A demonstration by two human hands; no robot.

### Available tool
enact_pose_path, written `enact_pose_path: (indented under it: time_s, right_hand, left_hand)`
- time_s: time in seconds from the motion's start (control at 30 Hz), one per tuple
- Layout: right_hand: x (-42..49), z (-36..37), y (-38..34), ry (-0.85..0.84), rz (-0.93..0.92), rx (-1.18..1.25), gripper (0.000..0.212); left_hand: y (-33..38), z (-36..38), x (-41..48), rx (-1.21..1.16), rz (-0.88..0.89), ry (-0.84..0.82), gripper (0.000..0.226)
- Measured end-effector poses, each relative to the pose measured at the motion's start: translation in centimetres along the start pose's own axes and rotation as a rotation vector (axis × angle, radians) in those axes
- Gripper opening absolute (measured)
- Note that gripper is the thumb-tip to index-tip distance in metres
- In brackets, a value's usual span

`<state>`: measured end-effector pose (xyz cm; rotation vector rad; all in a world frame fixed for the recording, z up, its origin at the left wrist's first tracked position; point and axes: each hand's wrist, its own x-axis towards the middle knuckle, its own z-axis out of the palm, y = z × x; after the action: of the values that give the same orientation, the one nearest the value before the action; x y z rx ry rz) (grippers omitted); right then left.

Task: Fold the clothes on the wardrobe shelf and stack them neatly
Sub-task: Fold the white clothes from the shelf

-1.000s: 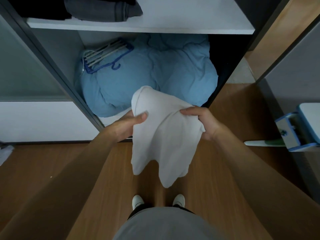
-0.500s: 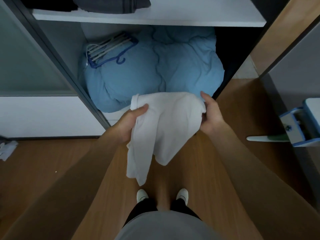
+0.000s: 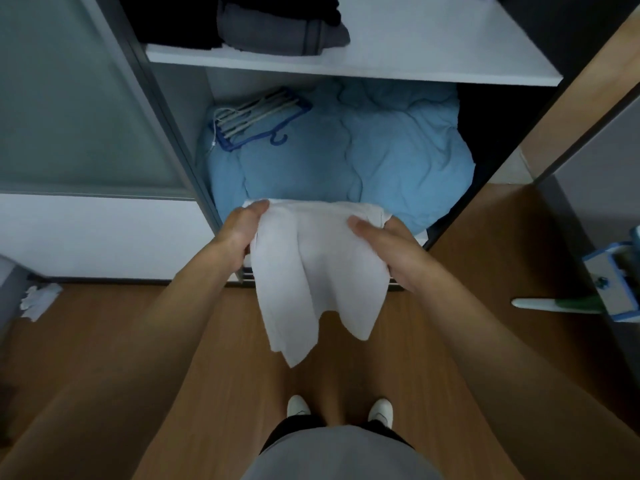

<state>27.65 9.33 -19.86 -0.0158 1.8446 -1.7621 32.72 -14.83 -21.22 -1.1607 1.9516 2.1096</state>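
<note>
A white garment (image 3: 318,271) hangs in front of the open wardrobe, folded over along its top edge, with two loose ends pointing at the floor. My left hand (image 3: 244,225) grips its upper left corner. My right hand (image 3: 384,240) holds the upper right part, thumb lying on the front of the cloth. On the white wardrobe shelf (image 3: 433,46) above lie a folded grey garment (image 3: 280,34) and a black one (image 3: 194,22) at the left.
A light blue duvet (image 3: 363,157) fills the lower compartment, with a bunch of blue and white hangers (image 3: 256,117) on it. A sliding door (image 3: 76,109) stands at the left. White crumpled cloth (image 3: 40,299) lies on the wooden floor. A blue-and-white object (image 3: 616,289) juts in at the right.
Both hands have moved apart and levelled out, stretching the white garment's top edge flat. The view has tilted up, so more of the upper shelf shows.
</note>
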Motion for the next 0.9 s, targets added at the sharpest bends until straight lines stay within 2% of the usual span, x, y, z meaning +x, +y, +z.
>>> enact_pose_path:
  time_s: [0.07, 0.1, 0.17, 0.23, 0.27, 0.37, 0.4, 0.5, 0.6, 0.67, 0.73, 0.8, 0.83, 0.9]
  right_hand:
    - [0.4, 0.9, -1.7, 0.032, -0.01, -0.002, 0.028]
    - [0.6, 1.3, -2.6, 0.041, -0.019, 0.013, 0.027]
    - [0.9, 2.0, -4.1, 0.071, -0.031, 0.041, 0.024]
    - [1.2, 2.5, -5.6, 0.084, -0.04, 0.048, 0.022]
    - [1.2, 2.6, -6.4, 0.083, -0.043, 0.039, 0.023]
    - [1.5, 2.6, -9.0, 0.092, -0.066, -0.132, 0.035]
    - [1.5, 2.5, -9.9, 0.102, -0.088, -0.233, 0.037]
    - [2.1, 2.2, -12.3, 0.153, -0.132, -0.406, 0.04]
    - [3.1, 2.1, -14.0, 0.228, -0.137, -0.3, 0.027]
    - [3.6, 2.3, -15.2, 0.305, -0.165, -0.286, 0.025]
    - [3.9, 2.2, -16.4, 0.327, -0.212, -0.258, 0.043]
    - [4.0, 1.7, -17.6, 0.223, -0.248, -0.215, 0.074]
    - [4.0, 1.5, -18.1, 0.139, -0.273, -0.251, 0.08]
    - [4.3, 1.1, -19.1, 0.021, -0.303, -0.486, 0.078]
  left_hand:
    - [0.4, -1.7, 0.6, -0.177, -0.041, -0.087, 0.05]
    - [0.6, -2.6, 0.5, -0.241, -0.07, -0.206, 0.059]
    - [0.4, -3.9, 0.4, -0.158, -0.08, -0.442, 0.074]
    - [0.5, -4.7, -0.2, 0.044, -0.038, -0.538, 0.079]
    - [0.8, -4.8, -0.3, 0.082, -0.012, -0.514, 0.073]
    - [2.8, -4.5, 0.1, 0.014, 0.13, -0.318, 0.02]
    - [3.9, -4.3, 0.1, 0.001, 0.183, -0.225, 0.011]
    - [7.2, -3.9, -0.1, 0.064, 0.376, -0.02, 0.02]
    - [10.2, -3.5, 0.1, 0.185, 0.491, 0.061, 0.011]
    - [12.2, -3.5, 0.1, 0.155, 0.528, 0.103, 0.032]
    - [14.2, -3.6, 0.1, 0.082, 0.552, 0.092, 0.061]
    - [15.8, -3.9, 0.4, 0.075, 0.587, -0.011, 0.073]
    - [16.5, -3.9, 0.5, 0.109, 0.612, -0.065, 0.073]
    - [17.7, -3.7, 0.8, 0.193, 0.665, -0.142, 0.075]
